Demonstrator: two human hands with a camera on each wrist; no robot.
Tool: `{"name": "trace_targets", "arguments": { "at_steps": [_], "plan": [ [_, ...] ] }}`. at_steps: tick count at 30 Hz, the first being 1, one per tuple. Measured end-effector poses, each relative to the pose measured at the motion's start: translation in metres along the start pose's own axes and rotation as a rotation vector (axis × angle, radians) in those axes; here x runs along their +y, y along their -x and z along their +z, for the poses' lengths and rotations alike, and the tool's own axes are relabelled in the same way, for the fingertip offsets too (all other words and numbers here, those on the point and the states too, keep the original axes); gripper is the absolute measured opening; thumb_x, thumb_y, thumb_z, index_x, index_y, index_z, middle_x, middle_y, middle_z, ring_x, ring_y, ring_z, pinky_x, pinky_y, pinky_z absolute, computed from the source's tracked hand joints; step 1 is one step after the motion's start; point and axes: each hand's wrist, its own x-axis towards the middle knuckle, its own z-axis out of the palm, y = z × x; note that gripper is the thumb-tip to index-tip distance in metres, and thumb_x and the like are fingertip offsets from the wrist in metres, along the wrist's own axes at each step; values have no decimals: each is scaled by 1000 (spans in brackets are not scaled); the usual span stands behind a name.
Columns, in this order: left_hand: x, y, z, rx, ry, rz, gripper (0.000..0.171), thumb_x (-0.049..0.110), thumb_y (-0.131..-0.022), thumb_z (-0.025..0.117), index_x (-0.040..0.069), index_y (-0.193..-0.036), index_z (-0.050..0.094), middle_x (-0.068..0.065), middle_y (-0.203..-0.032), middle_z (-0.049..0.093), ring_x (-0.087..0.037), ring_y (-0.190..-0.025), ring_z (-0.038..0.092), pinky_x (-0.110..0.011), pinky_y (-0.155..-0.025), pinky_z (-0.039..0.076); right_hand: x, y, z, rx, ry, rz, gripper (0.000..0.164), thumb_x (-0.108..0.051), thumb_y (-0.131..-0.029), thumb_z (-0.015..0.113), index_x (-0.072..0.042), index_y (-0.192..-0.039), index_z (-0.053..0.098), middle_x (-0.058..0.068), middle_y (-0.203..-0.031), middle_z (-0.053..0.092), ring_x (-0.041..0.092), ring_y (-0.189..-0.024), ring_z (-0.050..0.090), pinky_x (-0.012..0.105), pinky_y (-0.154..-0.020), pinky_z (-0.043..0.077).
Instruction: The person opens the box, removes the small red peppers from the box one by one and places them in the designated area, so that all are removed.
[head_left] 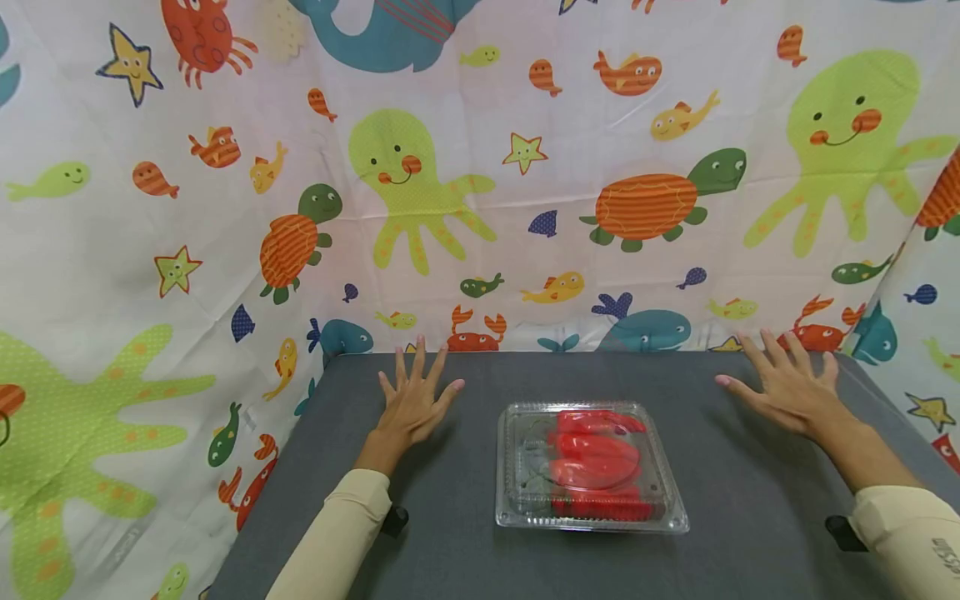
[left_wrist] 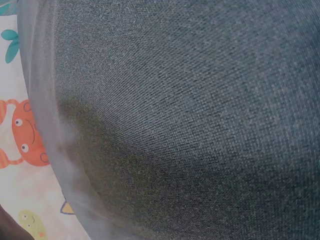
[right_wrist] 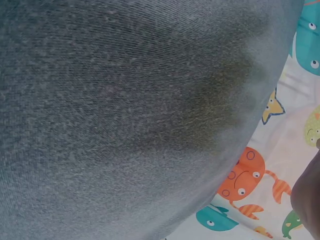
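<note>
A lidded clear plastic box (head_left: 525,500) sits on the grey table between the two hands, apart from both. Through its lid show several red chili peppers (head_left: 596,462), their green stems toward the left side. To the left of the box, my left hand (head_left: 412,404) is held with its fingers spread and straight, holding nothing. On the other side my right hand (head_left: 798,387) also has spread fingers and nothing in its grasp. The left wrist view shows mostly grey cloth with a shadow; in the right wrist view, part of a hand (right_wrist: 307,195) appears at the right edge.
A grey cloth-covered table (head_left: 450,567) lies beneath the hands. Behind it and along both sides hangs a white curtain (head_left: 465,317) printed with sea animals. Small black devices sit under the cuffs, one at the left wrist (head_left: 394,522) and one at the right (head_left: 846,533).
</note>
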Motion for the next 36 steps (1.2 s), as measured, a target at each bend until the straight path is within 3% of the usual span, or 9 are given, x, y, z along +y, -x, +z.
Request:
{"name": "trace_targets", "arguments": {
  "at_steps": [4, 8, 13, 16, 23, 29, 36],
  "plan": [
    [0, 1, -1, 6, 10, 8, 83, 79, -102, 26, 38, -171, 4, -6, -179, -11, -45, -161, -18, -85, -116, 2, 1, 1, 1, -4, -15, 0, 101, -71, -101, 44, -11, -170, 0, 38, -169, 6, 64, -152, -4, 91, -106, -10],
    [1, 2, -2, 30, 60, 14, 85, 78, -103, 29, 33, -172, 11, -10, -180, -5, -48, -163, -1, -83, -118, 10, -3, 5, 1, 14, -45, 4, 101, -70, -102, 45, -10, -170, 0, 38, -169, 8, 64, -152, -2, 92, -105, -7],
    [8, 9, -7, 80, 164, 12, 84, 75, -104, 35, 26, -171, 22, -15, -176, 17, -46, -157, 27, -76, -119, 26, -17, 11, 0, 49, -117, 0, 100, -66, -101, 51, -8, -170, 8, 39, -167, 16, 68, -146, 13, 91, -102, 4],
    [17, 15, -10, 100, 233, 22, 80, 71, -105, 38, 25, -170, 27, -15, -171, 30, -44, -151, 37, -72, -118, 30, -28, 17, -2, 58, -171, -12, 97, -62, -102, 53, -8, -170, 11, 40, -165, 21, 70, -139, 20, 89, -98, 10],
    [38, 35, -15, 103, 406, 14, 70, 66, -107, 41, 31, -168, 33, -10, -165, 39, -36, -148, 43, -66, -119, 35, -51, 32, -5, 44, -289, -16, 92, -57, -104, 52, -10, -171, 9, 41, -164, 25, 71, -136, 22, 87, -94, 16],
    [51, 53, -19, 118, 551, 35, 63, 55, -110, 46, 25, -165, 40, -11, -160, 44, -33, -137, 53, -63, -111, 44, -67, 46, -9, 32, -346, -9, 89, -55, -105, 51, -10, -171, 11, 41, -163, 26, 70, -137, 24, 84, -92, 19],
    [58, 73, -20, 115, 640, 39, 58, 50, -110, 49, 26, -163, 43, -9, -158, 47, -34, -133, 58, -61, -108, 49, -84, 64, -16, 5, -461, -17, 86, -53, -106, 52, -15, -172, 12, 35, -165, 30, 65, -143, 23, 90, -96, 19]
  ]
}}
